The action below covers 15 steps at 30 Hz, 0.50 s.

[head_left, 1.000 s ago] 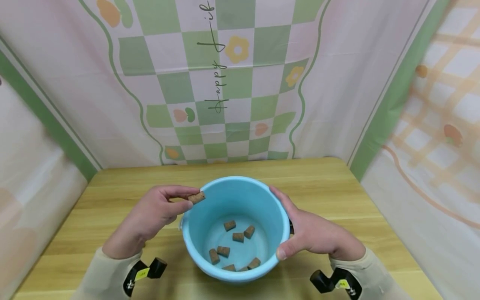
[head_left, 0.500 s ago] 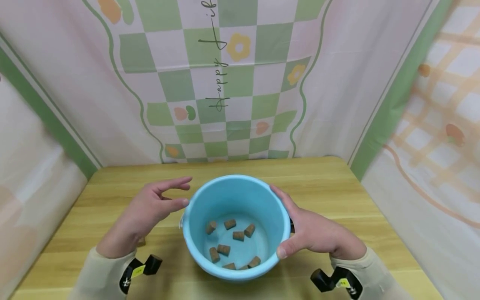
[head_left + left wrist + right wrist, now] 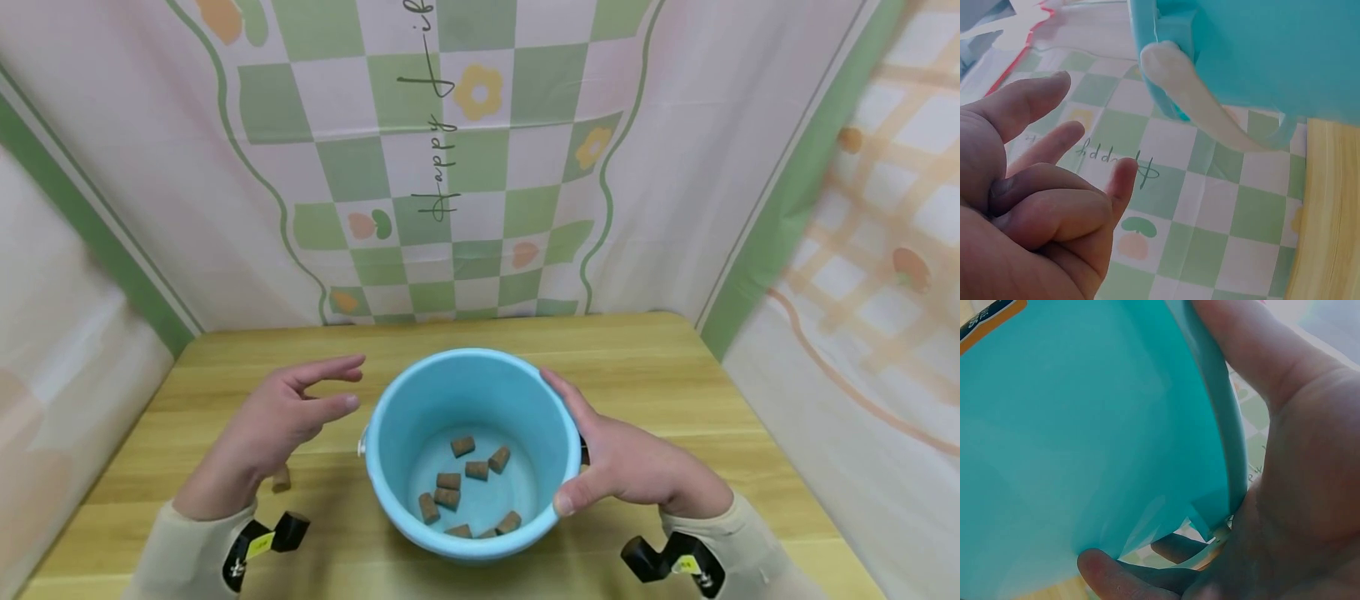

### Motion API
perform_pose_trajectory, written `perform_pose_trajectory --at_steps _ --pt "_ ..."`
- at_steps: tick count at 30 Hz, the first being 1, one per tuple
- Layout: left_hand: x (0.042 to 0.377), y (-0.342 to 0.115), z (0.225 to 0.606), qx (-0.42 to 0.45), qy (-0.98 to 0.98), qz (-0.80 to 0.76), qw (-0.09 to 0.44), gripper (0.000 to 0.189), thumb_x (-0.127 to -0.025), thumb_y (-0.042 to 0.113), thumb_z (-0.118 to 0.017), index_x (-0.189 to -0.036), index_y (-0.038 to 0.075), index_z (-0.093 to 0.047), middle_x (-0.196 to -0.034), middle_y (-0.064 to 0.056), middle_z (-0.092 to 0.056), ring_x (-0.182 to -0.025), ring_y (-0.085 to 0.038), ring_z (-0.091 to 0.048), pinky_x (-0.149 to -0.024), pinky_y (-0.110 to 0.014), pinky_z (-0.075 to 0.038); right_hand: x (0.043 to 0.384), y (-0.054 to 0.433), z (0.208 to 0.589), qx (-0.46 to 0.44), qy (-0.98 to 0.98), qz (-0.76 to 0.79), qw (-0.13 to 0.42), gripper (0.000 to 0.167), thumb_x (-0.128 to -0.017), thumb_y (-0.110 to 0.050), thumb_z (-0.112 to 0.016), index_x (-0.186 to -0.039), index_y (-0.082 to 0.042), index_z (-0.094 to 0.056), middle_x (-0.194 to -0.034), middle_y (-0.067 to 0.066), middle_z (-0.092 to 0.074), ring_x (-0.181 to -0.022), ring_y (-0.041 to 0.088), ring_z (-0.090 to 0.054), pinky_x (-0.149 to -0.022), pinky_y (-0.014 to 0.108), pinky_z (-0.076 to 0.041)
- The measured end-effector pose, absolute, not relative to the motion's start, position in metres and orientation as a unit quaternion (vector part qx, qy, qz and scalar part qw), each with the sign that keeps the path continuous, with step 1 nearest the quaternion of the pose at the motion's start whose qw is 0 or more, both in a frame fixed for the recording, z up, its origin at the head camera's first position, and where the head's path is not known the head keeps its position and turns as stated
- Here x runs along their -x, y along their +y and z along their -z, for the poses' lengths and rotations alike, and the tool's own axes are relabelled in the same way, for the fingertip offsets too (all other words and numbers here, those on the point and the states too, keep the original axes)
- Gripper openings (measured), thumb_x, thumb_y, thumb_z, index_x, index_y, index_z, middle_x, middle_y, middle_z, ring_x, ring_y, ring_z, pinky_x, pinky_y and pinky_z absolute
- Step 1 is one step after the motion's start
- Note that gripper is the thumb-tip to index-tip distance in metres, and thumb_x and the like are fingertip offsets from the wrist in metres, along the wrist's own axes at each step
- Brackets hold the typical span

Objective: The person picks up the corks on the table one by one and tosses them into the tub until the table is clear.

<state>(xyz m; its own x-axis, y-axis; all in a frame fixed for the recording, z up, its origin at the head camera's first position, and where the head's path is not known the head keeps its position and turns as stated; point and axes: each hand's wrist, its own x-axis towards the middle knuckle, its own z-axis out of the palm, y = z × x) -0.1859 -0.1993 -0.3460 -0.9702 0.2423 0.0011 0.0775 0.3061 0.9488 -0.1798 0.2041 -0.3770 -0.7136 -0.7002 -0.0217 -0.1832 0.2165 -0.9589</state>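
A light-blue plastic bucket [image 3: 378, 492] stands on the wooden table, with several brown corks [image 3: 477, 471] scattered over its bottom. My right hand [image 3: 626, 462] grips the bucket's right side. In the right wrist view its thumb lies along the rim and its fingers rest against the outer wall by the handle. To the left of the bucket, my left hand [image 3: 288, 408] hovers with nothing in it. Its thumb and forefinger are spread apart, pointing at the rim, while the left wrist view shows other fingers curled in. One more cork [image 3: 281, 479] lies on the table beside the left wrist.
The bucket's white handle [image 3: 1191, 94] hangs down on its outer side in the left wrist view. Patterned curtains [image 3: 480, 167] enclose the back and both sides of the wooden table [image 3: 637, 350]. A dark camera mount sits on each sleeve.
My left hand let a cork go over the rim; it fell into the bucket and came to rest among the others. That hand then drew back left. The right hand kept its grip.
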Motion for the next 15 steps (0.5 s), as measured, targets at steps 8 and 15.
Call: perform_pose_trajectory --at_steps 8,15 --pt "0.184 -0.213 0.350 -0.086 0.811 -0.575 0.065 0.053 -0.089 0.026 -0.077 -0.139 0.014 -0.061 -0.133 -0.011 -0.059 -0.042 -0.006 -0.029 -0.042 -0.021 -0.030 0.180 0.204 0.377 0.294 0.743 0.552 0.237 0.130 -0.074 -0.009 -0.088 -0.157 -0.036 0.008 -0.148 0.021 -0.034 -0.120 0.042 -0.050 -0.089 0.047 -0.049" --pt "0.182 -0.228 0.354 -0.067 0.831 -0.549 0.060 0.054 -0.090 0.030 -0.076 -0.138 0.013 -0.061 -0.136 -0.011 -0.058 -0.042 -0.008 -0.025 -0.040 -0.022 -0.031 0.180 0.205 0.378 0.297 0.745 0.551 0.232 0.131 -0.073 -0.011 -0.089 -0.158 -0.035 0.008 -0.148 0.022 -0.035 -0.119 0.042 -0.051 -0.090 0.046 -0.050"
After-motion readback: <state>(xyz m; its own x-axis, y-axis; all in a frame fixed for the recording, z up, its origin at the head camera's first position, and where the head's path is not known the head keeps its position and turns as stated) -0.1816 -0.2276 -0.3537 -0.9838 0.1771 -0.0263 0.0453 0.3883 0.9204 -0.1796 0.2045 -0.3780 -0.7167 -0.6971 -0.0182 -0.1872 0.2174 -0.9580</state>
